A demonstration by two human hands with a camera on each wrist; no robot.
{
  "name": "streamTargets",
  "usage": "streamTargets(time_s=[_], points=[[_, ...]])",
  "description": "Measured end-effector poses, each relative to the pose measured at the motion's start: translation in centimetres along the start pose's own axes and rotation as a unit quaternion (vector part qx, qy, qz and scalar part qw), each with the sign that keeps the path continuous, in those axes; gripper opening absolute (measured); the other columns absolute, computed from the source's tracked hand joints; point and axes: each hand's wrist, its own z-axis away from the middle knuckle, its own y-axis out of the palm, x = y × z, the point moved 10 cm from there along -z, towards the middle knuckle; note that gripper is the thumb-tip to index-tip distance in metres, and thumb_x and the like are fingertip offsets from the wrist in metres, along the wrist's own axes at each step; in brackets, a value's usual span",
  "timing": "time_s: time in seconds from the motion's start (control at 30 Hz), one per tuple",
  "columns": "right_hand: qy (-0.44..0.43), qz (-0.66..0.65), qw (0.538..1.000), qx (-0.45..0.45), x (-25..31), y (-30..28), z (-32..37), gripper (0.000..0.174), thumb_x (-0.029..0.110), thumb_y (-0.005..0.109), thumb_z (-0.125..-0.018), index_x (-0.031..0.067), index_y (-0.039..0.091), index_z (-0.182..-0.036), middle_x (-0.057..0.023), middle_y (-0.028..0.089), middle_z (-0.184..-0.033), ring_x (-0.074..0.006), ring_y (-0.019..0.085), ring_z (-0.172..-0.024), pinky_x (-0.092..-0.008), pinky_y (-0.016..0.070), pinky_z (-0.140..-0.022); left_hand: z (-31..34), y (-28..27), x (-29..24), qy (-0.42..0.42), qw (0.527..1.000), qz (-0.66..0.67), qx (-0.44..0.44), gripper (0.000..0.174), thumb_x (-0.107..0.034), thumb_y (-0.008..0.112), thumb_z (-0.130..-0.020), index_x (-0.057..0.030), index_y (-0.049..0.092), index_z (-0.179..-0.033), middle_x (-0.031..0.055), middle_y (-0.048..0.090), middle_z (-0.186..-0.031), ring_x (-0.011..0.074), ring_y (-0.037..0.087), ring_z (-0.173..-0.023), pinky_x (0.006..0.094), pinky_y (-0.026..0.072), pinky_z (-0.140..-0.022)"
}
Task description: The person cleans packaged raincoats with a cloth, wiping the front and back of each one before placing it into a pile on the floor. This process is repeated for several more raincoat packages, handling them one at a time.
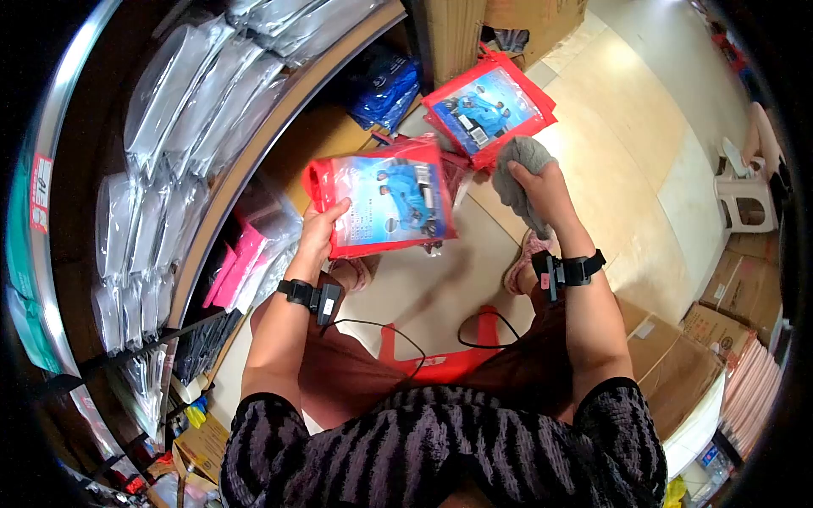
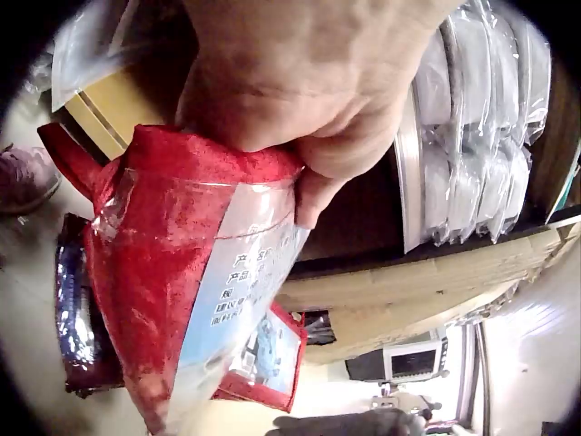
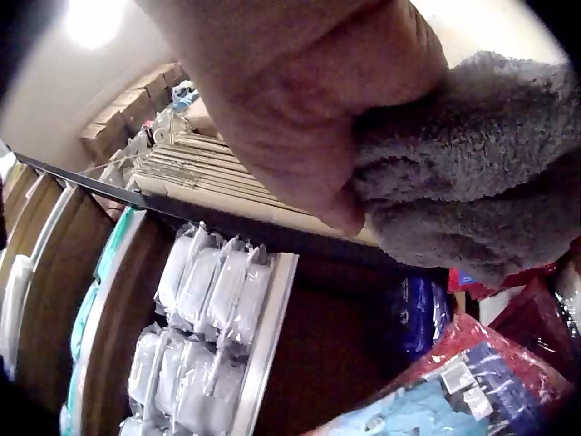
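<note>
I count two red bags here, each with a clear front over a printed blue picture. The first red bag (image 1: pixel 394 207) is up in front of the person, above the floor; the left hand (image 1: pixel 317 237) grips it by its side edge, thumb across the front. The second red bag (image 1: pixel 483 114) lies a little farther off, near a cardboard box (image 1: pixel 453 42). One grey cloth (image 1: pixel 513 188) is bunched in the right hand (image 1: pixel 549 193), fingers curled into it, near that second bag; whether they touch I can't tell. A dark red packet (image 1: pixel 457 173) shows partly between the two bags.

Each wrist wears one black strap, two in all. Beneath the person is one red stool (image 1: pixel 440 367), and one white stool (image 1: pixel 745 203) stands well apart. Clear-wrapped packets (image 1: pixel 182 110), too many and overlapping to count, crowd the shelf on the left.
</note>
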Motion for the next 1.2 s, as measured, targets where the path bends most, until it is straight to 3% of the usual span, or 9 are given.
streamTargets(time_s=[0.17,0.3,0.57,0.7,0.73,0.83,1.03,1.13,1.2], points=[[0.023,-0.057,0.998,0.000,1.0,-1.1,0.4,0.012,0.008,0.056,-0.086,0.0030,0.057,-0.097,-0.0066,0.063,-0.071,-0.0118,0.056,-0.050,-0.0256,0.0421,-0.039,0.0,-2.2,2.7,-0.040,0.994,0.076,-0.061,0.041,-0.008,0.066,-0.082,-0.0036,0.050,-0.120,0.0116,0.062,-0.108,0.0253,0.062,-0.093,0.0404,0.0516,-0.084],[0.020,-0.061,0.998,-0.005,-1.3,-1.9,-0.9,0.014,0.011,0.058,-0.086,0.0031,0.058,-0.097,-0.0064,0.062,-0.068,-0.0124,0.057,-0.049,-0.0262,0.0425,-0.038,-1.6,-1.7,11.8,-0.110,0.962,0.247,-0.048,0.043,-0.014,0.065,-0.084,-0.0042,0.048,-0.122,0.0097,0.058,-0.114,0.0257,0.056,-0.105,0.0448,0.0467,-0.091],[-0.010,-0.037,0.999,-0.016,-0.4,-1.9,-1.2,0.017,0.012,0.060,-0.086,0.0020,0.060,-0.099,-0.0059,0.063,-0.069,-0.0137,0.058,-0.048,-0.0264,0.0447,-0.038,-2.3,-2.7,26.4,-0.305,0.936,0.039,-0.171,0.038,-0.030,0.060,-0.088,-0.0061,0.050,-0.117,0.0082,0.058,-0.110,0.0225,0.055,-0.102,0.0388,0.0445,-0.086],[-0.006,-0.119,0.993,0.001,-0.5,-1.3,-1.4,0.016,0.011,0.060,-0.086,0.0017,0.060,-0.099,-0.0070,0.064,-0.074,-0.0135,0.060,-0.053,-0.0261,0.0468,-0.042,-2.9,-5.0,23.5,-0.300,0.931,-0.092,-0.189,0.015,-0.018,0.061,-0.084,-0.0047,0.059,-0.090,0.0048,0.057,-0.073,0.0163,0.056,-0.061,0.0320,0.0446,-0.050],[-0.004,-0.135,0.991,0.003,-0.6,-1.3,-1.4,0.016,0.011,0.060,-0.086,0.0016,0.059,-0.099,-0.0074,0.064,-0.075,-0.0135,0.061,-0.055,-0.0260,0.0475,-0.043,-2.5,-4.4,18.8,-0.227,0.925,-0.163,-0.256,0.008,-0.012,0.061,-0.082,-0.0055,0.058,-0.079,0.0025,0.050,-0.060,0.0139,0.048,-0.046,0.0297,0.0356,-0.039],[0.003,-0.123,0.992,-0.015,-0.9,-1.3,-1.4,0.020,0.010,0.060,-0.086,0.0009,0.059,-0.104,-0.0078,0.064,-0.078,-0.0145,0.062,-0.061,-0.0272,0.0508,-0.051,-7.6,-4.6,16.2,-0.091,0.975,-0.086,-0.184,0.008,-0.011,0.062,-0.081,-0.0053,0.058,-0.079,0.0036,0.051,-0.060,0.0146,0.048,-0.046,0.0288,0.0364,-0.040],[0.044,-0.196,0.979,0.017,-1.1,0.1,-0.8,0.028,0.008,0.060,-0.086,-0.0008,0.056,-0.112,-0.0074,0.065,-0.088,-0.0161,0.063,-0.074,-0.0304,0.0538,-0.064,-16.3,-0.1,10.4,-0.102,0.987,-0.043,-0.121,0.031,-0.014,0.062,-0.085,-0.0035,0.047,-0.110,0.0079,0.057,-0.088,0.0167,0.057,-0.073,0.0301,0.0506,-0.058],[0.055,-0.157,0.986,0.024,-2.4,0.3,-1.0,0.031,0.008,0.060,-0.086,-0.0013,0.054,-0.115,-0.0071,0.063,-0.097,-0.0146,0.061,-0.083,-0.0298,0.0521,-0.071,-21.9,1.3,9.0,-0.076,0.992,-0.033,-0.094,0.007,-0.016,0.055,-0.088,-0.0090,0.056,-0.087,0.0027,0.056,-0.078,0.0139,0.056,-0.072,0.0255,0.0499,-0.061],[0.062,-0.125,0.990,0.037,-2.5,0.4,-1.1,0.032,0.008,0.058,-0.086,-0.0018,0.053,-0.117,-0.0055,0.062,-0.100,-0.0134,0.058,-0.088,-0.0287,0.0500,-0.075,-24.2,2.1,8.0,-0.063,0.991,-0.017,-0.118,0.006,-0.016,0.056,-0.088,-0.0099,0.056,-0.088,0.0020,0.056,-0.079,0.0138,0.054,-0.073,0.0259,0.0501,-0.063]])
